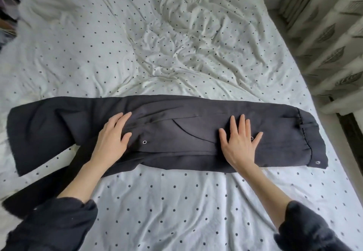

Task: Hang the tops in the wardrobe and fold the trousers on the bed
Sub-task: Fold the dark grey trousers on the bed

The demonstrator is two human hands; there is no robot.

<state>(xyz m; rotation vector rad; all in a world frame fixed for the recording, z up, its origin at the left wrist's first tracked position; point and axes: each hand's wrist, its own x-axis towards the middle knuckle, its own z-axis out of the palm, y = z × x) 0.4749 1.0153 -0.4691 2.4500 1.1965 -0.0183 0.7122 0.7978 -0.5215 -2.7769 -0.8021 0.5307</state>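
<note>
While the dark trousers point(176, 131) lie folded long across the spotty bed point(176, 201), my left hand point(114, 138) and right hand point(239, 142) press flat on them, fingers straight, holding nothing.

The trousers point(176, 129) lie flat across the bed point(176, 201), stretched from its left side almost to its right edge, nearer to the front edge than to the far one. The left hand point(113, 138) rests on their left half and the right hand point(238, 142) on their right half. A curtain point(330, 40) hangs beside the right edge of the bed.
</note>
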